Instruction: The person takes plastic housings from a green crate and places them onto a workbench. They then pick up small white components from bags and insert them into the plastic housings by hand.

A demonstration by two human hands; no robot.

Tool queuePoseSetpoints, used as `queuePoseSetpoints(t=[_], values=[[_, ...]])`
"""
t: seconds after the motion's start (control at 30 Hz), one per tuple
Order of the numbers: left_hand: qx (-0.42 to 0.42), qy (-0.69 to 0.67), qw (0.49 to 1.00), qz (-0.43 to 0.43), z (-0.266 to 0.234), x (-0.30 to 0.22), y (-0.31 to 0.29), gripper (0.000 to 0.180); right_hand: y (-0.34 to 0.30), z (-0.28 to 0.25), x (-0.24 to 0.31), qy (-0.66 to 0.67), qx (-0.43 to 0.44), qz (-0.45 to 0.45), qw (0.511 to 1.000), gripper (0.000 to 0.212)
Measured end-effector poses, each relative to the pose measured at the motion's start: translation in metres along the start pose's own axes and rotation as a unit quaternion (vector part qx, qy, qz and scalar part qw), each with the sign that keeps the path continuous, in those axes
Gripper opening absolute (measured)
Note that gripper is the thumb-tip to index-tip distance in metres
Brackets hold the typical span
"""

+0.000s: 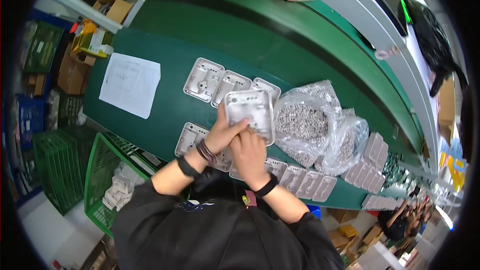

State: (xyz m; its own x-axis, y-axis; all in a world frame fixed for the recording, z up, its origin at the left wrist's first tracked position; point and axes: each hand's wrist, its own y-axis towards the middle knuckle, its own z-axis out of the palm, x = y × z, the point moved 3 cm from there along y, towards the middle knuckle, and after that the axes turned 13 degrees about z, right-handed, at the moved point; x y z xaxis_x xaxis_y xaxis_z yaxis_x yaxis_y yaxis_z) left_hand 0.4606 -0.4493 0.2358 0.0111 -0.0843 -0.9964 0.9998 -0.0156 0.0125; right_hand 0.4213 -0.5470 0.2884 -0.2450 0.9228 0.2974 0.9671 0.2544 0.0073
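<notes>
A pale grey rectangular housing shell [245, 102], open side up with small posts and holes inside, is raised above the green bench. My left hand [221, 132] grips its near left side, thumb over the rim. My right hand [249, 152] reaches over the near edge, its fingers bunched inside the shell; what they hold, if anything, is hidden. Behind the raised shell lie similar shells [204, 80] in a row. Another shell [190, 139] lies left of my left wrist. To the right are clear plastic bags [305, 120] full of small metallic parts.
Several more shells [305, 182] line the bench's near edge, with stacked ones [370, 162] farther right. A printed sheet [131, 85] lies at left. Below the bench's left end stands a green crate [95, 190] holding pale parts. A grey shelf beam [345, 12] crosses the far side. Another person [395, 225] works at far right.
</notes>
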Motion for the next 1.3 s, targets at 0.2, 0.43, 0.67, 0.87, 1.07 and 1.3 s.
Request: queuePoseSetpoints(t=[0.2, 0.43, 0.67, 0.87, 1.07, 1.3], values=[[-0.241, 0.266, 0.931, 0.068, -0.155, 0.009, 0.03, 0.044, -0.012, -0.007, 0.033, 0.095, 0.025, -0.105, 0.99, 0.041], [-0.087, 0.451, 0.888, -0.018, -0.287, 0.09, 0.143, 0.04, -0.054, 0.015, -0.031, 0.093, 0.123, 0.043, 0.987, 0.038], [-0.162, 0.59, 0.79, 0.042, -0.217, 0.057, 0.076, 0.056, -0.062, 0.011, -0.028, 0.072, 0.135, 0.042, 0.987, 0.031], [-0.335, 0.641, 0.675, 0.145, -0.224, -0.113, -0.157, 0.035, -0.072, 0.053, 0.02, 0.168, 0.27, -0.157, 0.935, 0.027], [-0.449, 0.594, 0.668, 0.007, -0.251, -0.151, -0.331, 0.016, -0.121, 0.092, 0.102, 0.272, 0.34, -0.273, 0.858, 0.023], [-0.252, 0.241, 0.838, -0.42, -0.269, 0.28, -0.378, 0.075, -0.14, 0.13, 0.188, 0.294, 0.368, -0.279, 0.837, 0.021]])
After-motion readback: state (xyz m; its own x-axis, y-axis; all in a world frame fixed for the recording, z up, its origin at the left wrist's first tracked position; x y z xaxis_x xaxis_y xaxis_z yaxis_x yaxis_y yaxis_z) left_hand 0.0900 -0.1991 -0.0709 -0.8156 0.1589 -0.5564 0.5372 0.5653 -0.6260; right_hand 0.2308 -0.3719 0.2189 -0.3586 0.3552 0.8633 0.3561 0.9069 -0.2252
